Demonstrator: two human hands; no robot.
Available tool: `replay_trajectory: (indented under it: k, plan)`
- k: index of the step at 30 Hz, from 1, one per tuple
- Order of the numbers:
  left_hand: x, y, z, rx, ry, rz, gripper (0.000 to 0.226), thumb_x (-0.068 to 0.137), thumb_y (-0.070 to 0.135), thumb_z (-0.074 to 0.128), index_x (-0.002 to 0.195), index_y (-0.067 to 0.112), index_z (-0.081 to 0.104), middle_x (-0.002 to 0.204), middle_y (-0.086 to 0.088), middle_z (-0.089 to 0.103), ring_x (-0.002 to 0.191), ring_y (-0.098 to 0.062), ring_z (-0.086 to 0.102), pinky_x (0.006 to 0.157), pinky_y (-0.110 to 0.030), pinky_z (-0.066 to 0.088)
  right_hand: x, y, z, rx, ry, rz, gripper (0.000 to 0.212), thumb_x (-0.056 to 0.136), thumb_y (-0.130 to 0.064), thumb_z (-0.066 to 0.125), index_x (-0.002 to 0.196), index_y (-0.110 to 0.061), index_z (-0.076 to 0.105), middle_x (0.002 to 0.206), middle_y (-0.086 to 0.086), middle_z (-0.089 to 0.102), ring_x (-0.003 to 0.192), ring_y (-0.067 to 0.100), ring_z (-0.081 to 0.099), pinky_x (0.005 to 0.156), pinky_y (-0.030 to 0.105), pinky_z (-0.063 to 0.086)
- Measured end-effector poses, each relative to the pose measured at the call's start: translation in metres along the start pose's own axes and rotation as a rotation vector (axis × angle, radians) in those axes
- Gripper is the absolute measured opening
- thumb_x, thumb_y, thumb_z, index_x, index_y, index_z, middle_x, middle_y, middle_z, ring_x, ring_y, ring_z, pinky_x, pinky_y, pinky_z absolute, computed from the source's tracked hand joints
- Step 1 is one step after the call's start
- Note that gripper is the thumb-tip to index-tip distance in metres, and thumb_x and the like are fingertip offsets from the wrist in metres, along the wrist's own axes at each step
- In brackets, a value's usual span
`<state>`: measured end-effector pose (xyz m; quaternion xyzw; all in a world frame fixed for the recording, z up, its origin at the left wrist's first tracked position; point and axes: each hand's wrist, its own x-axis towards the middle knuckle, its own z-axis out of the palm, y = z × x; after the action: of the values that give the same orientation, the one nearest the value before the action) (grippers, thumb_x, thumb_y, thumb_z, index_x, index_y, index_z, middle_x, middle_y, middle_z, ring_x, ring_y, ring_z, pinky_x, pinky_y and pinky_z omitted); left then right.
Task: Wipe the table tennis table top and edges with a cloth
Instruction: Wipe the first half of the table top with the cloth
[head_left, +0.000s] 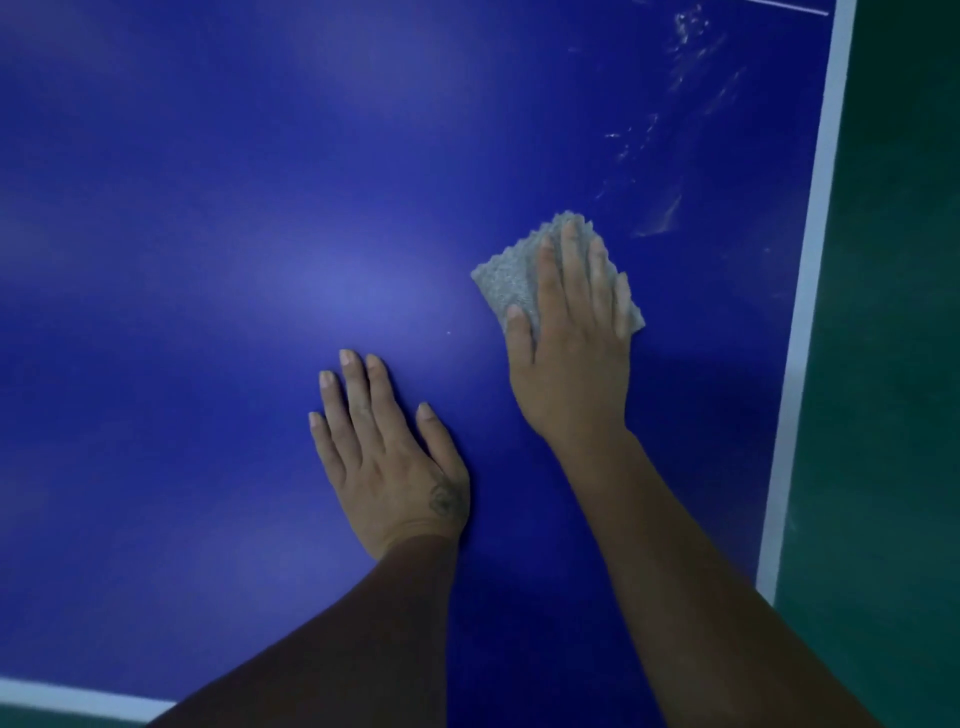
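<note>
The blue table tennis table top (208, 234) fills most of the head view. A folded grey cloth (511, 275) lies on it right of centre. My right hand (569, 338) presses flat on the cloth with straight fingers, covering its near half. My left hand (387, 457) rests flat on the bare blue surface, a little nearer and to the left, apart from the cloth. Whitish wet streaks (670, 150) mark the surface beyond the cloth, toward the far right corner.
A white border line (815, 260) runs along the table's right edge, with dark green floor (893, 364) beyond it. Another white line (67, 699) marks the near edge at lower left.
</note>
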<state>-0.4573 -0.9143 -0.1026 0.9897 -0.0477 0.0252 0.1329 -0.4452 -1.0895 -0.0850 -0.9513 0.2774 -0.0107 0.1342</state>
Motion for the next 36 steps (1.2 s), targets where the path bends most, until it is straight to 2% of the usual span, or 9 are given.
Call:
replay_trajectory:
  k: [3, 9, 18, 21, 24, 29, 32, 34, 36]
  plan:
    - [0.000, 0.000, 0.001, -0.003, 0.000, 0.006, 0.064, 0.111, 0.033, 0.038, 0.170, 0.009, 0.029, 0.180, -0.005, 0.022, 0.169, -0.025, 0.011, 0.136, -0.051, 0.010, -0.031, 0.008, 0.001, -0.001, 0.011, 0.004, 0.067, 0.113, -0.040, 0.034, 0.173, -0.015, 0.015, 0.182, 0.004, 0.005, 0.168, 0.025, 0.002, 0.135, 0.053, 0.010]
    - [0.001, 0.003, -0.003, -0.053, 0.013, -0.025, 0.058, 0.109, 0.022, 0.040, 0.166, 0.010, 0.037, 0.179, -0.003, 0.025, 0.168, -0.025, 0.013, 0.137, -0.050, 0.010, -0.109, 0.047, 0.002, -0.053, -0.058, -0.214, 0.066, 0.113, -0.039, 0.038, 0.172, -0.014, 0.023, 0.181, 0.005, 0.012, 0.167, 0.030, 0.012, 0.134, 0.057, 0.014]
    - [0.002, 0.001, 0.000, -0.046, 0.015, -0.030, 0.058, 0.107, 0.023, 0.039, 0.163, 0.009, 0.042, 0.178, -0.005, 0.028, 0.168, -0.025, 0.016, 0.136, -0.051, 0.013, -0.027, -0.036, 0.021, -0.026, -0.048, -0.428, 0.064, 0.109, -0.040, 0.047, 0.169, -0.020, 0.034, 0.179, 0.005, 0.021, 0.166, 0.027, 0.016, 0.134, 0.053, 0.014]
    - [0.001, 0.002, -0.001, -0.036, 0.022, -0.019, 0.058, 0.109, 0.021, 0.039, 0.165, 0.009, 0.040, 0.178, -0.005, 0.027, 0.168, -0.027, 0.016, 0.136, -0.052, 0.014, -0.003, -0.035, 0.022, -0.025, 0.008, -0.354, 0.061, 0.112, -0.041, 0.042, 0.169, -0.023, 0.033, 0.180, 0.004, 0.019, 0.166, 0.027, 0.015, 0.135, 0.052, 0.013]
    - [-0.001, 0.003, -0.003, -0.046, 0.026, -0.019, 0.058, 0.108, 0.020, 0.041, 0.165, 0.008, 0.040, 0.178, -0.006, 0.029, 0.167, -0.028, 0.017, 0.136, -0.053, 0.014, 0.006, 0.006, 0.012, -0.073, 0.048, -0.193, 0.061, 0.113, -0.043, 0.034, 0.171, -0.025, 0.025, 0.181, 0.004, 0.012, 0.167, 0.028, 0.012, 0.134, 0.054, 0.013]
    - [0.000, 0.003, -0.002, -0.042, 0.028, -0.012, 0.058, 0.108, 0.018, 0.041, 0.165, 0.007, 0.039, 0.178, -0.007, 0.028, 0.168, -0.028, 0.016, 0.136, -0.054, 0.014, 0.012, 0.119, -0.027, -0.123, 0.133, 0.244, 0.061, 0.116, -0.041, 0.025, 0.172, -0.020, 0.018, 0.180, 0.009, 0.013, 0.166, 0.035, 0.015, 0.131, 0.063, 0.018]
    - [-0.001, 0.002, -0.002, -0.030, 0.025, -0.014, 0.059, 0.108, 0.019, 0.041, 0.166, 0.008, 0.038, 0.178, -0.006, 0.027, 0.168, -0.027, 0.015, 0.136, -0.052, 0.012, 0.020, 0.141, -0.040, -0.059, 0.147, 0.493, 0.069, 0.111, -0.044, 0.023, 0.173, -0.016, 0.013, 0.181, 0.011, 0.006, 0.166, 0.039, 0.007, 0.131, 0.067, 0.012]
    - [-0.001, 0.002, -0.001, -0.022, 0.025, -0.008, 0.059, 0.108, 0.019, 0.040, 0.166, 0.008, 0.037, 0.178, -0.006, 0.027, 0.168, -0.027, 0.015, 0.136, -0.053, 0.013, 0.016, 0.125, -0.038, -0.065, 0.158, 0.488, 0.069, 0.111, -0.042, 0.023, 0.173, -0.015, 0.013, 0.181, 0.013, 0.006, 0.166, 0.040, 0.006, 0.131, 0.067, 0.009]
    - [0.000, 0.003, 0.000, -0.020, 0.033, -0.002, 0.059, 0.108, 0.020, 0.040, 0.166, 0.008, 0.038, 0.178, -0.007, 0.028, 0.168, -0.028, 0.016, 0.136, -0.053, 0.014, 0.000, 0.107, -0.028, -0.087, 0.118, 0.295, 0.066, 0.113, -0.042, 0.023, 0.173, -0.017, 0.012, 0.181, 0.012, 0.006, 0.167, 0.038, 0.006, 0.133, 0.062, 0.005]
